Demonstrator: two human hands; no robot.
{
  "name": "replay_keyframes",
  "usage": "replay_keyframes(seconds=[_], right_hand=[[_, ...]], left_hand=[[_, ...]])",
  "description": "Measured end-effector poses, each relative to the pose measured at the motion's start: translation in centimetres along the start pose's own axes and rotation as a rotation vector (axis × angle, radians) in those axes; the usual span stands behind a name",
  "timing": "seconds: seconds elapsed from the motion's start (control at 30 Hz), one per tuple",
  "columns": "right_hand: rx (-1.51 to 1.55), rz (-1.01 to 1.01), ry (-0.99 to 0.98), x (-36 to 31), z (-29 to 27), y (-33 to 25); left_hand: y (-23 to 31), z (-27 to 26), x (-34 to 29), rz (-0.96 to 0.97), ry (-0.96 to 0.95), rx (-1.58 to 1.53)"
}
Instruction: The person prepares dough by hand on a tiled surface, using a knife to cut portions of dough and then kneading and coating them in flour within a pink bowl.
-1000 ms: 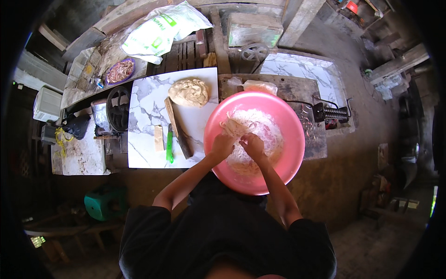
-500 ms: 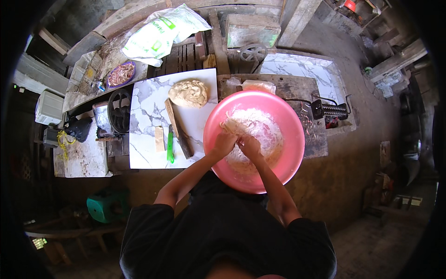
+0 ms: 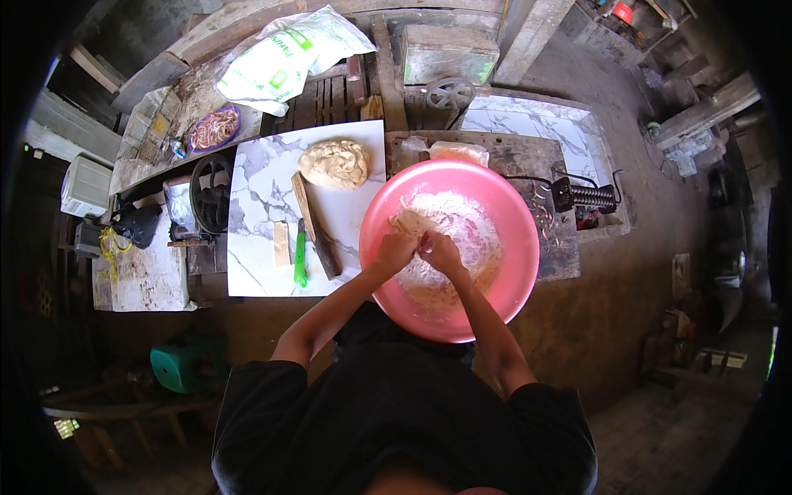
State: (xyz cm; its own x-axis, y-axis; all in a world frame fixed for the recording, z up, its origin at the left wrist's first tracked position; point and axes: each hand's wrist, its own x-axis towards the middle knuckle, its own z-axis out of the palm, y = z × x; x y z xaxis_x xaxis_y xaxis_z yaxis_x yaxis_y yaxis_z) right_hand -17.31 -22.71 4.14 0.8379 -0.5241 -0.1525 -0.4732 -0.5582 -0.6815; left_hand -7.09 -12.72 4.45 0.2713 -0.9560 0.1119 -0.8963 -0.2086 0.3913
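Observation:
A wide pink basin [image 3: 381, 194] stands in front of me with white flour [image 3: 462, 216] spread over its bottom. Over its left half, my left hand [image 3: 398, 251] is closed around a pale piece of dough [image 3: 410, 221], which sticks out beyond the fingers. Right beside it, my right hand [image 3: 441, 252] has its fingers pinched together at the near end of the dough. The fingertips meet, and part of the dough is hidden under them. To the left, a large lump of dough [image 3: 333, 163] rests on a marbled white board [image 3: 264, 181].
On the board lie a dark wooden stick [image 3: 316, 227], a green-handled tool [image 3: 300, 256] and a small wooden block [image 3: 281, 244]. A hand-cranked roller machine [image 3: 582, 195] is right of the basin. Behind are a white sack [image 3: 297, 62] and a purple plate [image 3: 216, 130] of shredded food.
Both hands stay together over the basin, with the fingers shifted slightly at the dough. The piece of dough shows a little less above the left hand. The whole view has moved slightly.

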Motion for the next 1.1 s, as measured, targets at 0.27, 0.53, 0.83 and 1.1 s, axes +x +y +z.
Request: replay_keyframes(seconds=[0.27,0.53,0.83,1.1], right_hand=[[0.046,0.015,-0.035,0.7,-0.9,1.1],[-0.121,-0.011,0.015,0.6,-1.1,0.2],[-0.228,-0.046,0.093,0.6,0.1,-1.5],[-0.174,-0.256,0.272,4.0,3.2,-2.9]], left_hand=[[-0.4,0.3,-0.1,0.005,-0.029,0.011],[0.0,-1.1,-0.5,-0.145,-0.126,-0.143],[-2.3,-4.4,0.1,-0.003,0.165,0.277],[-3.5,-4.2,1.0,0.059,0.127,0.492]])
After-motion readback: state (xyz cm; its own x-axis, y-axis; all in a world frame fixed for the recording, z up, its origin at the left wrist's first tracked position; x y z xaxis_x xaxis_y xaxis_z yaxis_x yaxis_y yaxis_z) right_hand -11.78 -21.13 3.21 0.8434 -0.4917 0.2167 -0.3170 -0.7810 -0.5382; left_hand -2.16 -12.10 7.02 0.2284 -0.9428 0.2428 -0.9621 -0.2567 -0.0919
